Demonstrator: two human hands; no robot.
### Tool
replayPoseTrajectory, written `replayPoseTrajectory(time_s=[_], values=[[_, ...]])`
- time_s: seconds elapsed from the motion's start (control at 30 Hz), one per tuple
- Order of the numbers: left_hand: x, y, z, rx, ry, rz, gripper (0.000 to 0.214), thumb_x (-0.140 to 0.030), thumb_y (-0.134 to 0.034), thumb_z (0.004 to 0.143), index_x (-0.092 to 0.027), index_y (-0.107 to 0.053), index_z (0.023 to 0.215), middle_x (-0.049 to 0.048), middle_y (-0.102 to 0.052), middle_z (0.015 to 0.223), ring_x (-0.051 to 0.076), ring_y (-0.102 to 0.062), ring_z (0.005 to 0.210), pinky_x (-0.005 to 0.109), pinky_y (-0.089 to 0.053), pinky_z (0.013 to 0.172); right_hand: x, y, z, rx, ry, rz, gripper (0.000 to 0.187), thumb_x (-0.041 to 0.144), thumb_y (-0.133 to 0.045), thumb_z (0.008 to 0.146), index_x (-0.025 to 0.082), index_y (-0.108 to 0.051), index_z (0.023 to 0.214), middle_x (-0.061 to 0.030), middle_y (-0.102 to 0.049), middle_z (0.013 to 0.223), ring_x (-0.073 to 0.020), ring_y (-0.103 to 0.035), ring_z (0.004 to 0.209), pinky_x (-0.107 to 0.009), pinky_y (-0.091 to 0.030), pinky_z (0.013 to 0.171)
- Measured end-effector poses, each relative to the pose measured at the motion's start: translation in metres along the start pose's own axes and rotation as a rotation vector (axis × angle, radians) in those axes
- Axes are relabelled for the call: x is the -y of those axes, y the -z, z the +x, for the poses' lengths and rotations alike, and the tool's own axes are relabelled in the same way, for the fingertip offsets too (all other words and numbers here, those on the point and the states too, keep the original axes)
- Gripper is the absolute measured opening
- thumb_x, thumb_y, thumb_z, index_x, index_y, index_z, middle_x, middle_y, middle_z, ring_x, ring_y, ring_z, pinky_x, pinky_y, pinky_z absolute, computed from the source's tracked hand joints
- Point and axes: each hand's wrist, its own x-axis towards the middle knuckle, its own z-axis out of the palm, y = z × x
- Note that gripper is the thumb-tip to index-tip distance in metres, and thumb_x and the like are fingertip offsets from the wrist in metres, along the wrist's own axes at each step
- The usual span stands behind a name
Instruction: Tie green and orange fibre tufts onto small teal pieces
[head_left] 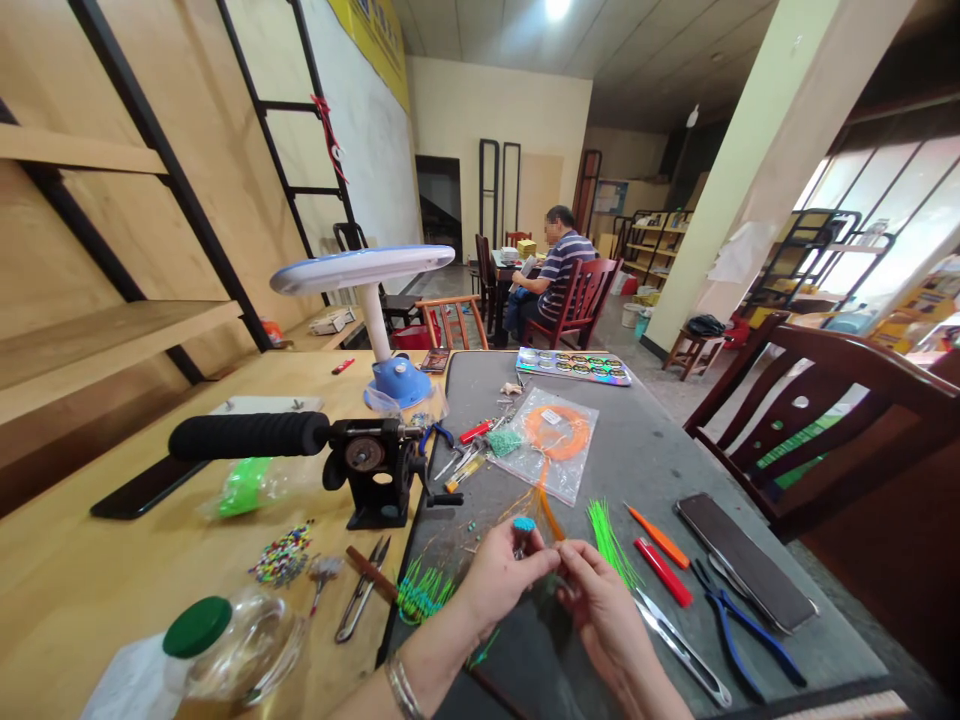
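front-left blocked: winder (380, 472) | low right: pliers (719, 598) | room: above hands (499, 565) (600, 590)

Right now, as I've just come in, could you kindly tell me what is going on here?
The left hand holds a turquoise-topped piece, and the right hand meets that hand near orange strands; whether it pinches anything is too small to tell. Green strands and blue-handled pliers lie on the grey mat. Farther back, a person in a striped shirt sits.
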Motion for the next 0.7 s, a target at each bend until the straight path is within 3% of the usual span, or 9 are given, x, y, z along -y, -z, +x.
replayPoseTrajectory(time_s=[0.1, 0.2, 0.4, 0.7], values=[[0.0, 0.002, 0.002, 0.052, 0.114, -0.074, 0.028, -0.04, -0.066, 0.068, -0.015, -0.053, 0.072, -0.0028, -0.055, 0.066, 0.006, -0.04, 0.047, 0.021, -0.028, 0.047, 0.006, 0.003, 0.002, -0.027, 0.038, -0.053, 0.035, 0.042, -0.082, 0.06, 0.018, -0.061, 0.074, -0.0006, -0.067, 0.076, -0.0114, -0.059, 0.064, -0.016, -0.043, 0.048], [0.003, 0.003, 0.004, 0.068, 0.178, -0.118, 0.02, -0.036, -0.055, 0.071, -0.016, -0.052, 0.071, -0.003, -0.055, 0.063, 0.006, -0.04, 0.045, 0.021, -0.021, 0.044, 0.01, 0.001, 0.003, 0.024, 0.075, -0.202, 0.038, 0.047, -0.078, 0.062, 0.018, -0.058, 0.075, 0.0013, -0.065, 0.064, -0.0096, -0.056, 0.049, -0.015, -0.035, 0.037], [0.011, 0.0, 0.004, 0.088, 0.139, -0.03, 0.01, -0.028, -0.047, 0.07, -0.018, -0.049, 0.069, -0.0058, -0.047, 0.055, 0.008, -0.04, 0.047, 0.021, -0.025, 0.046, 0.013, -0.011, 0.01, 0.089, 0.16, -0.433, 0.047, 0.059, -0.075, 0.057, 0.017, -0.056, 0.068, 0.0046, -0.058, 0.047, -0.0064, -0.044, 0.033, -0.016, -0.028, 0.031], [0.016, 0.004, 0.004, 0.084, -0.006, 0.159, 0.011, -0.022, -0.044, 0.077, -0.019, -0.048, 0.066, -0.0044, -0.047, 0.055, 0.011, -0.042, 0.052, 0.023, -0.029, 0.051, 0.008, -0.012, 0.017, 0.089, 0.193, -0.456, 0.047, 0.06, -0.074, 0.058, 0.017, -0.056, 0.068, 0.0046, -0.057, 0.046, -0.0061, -0.043, 0.033, -0.017, -0.029, 0.033]])
